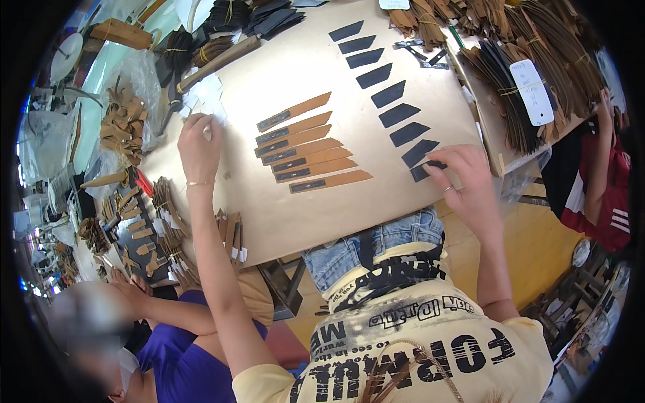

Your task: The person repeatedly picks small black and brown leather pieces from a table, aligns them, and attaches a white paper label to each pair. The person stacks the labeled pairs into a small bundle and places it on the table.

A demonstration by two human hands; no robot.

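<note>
Head view: right hand (467, 183) pinches lowest dark piece (424, 170); left hand (198, 142) grips white slip (207, 131).

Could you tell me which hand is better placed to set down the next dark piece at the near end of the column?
Probably the right hand: its fingertips already rest on the nearest dark piece ending the column. The left hand is across the board, by the white slips.
</note>
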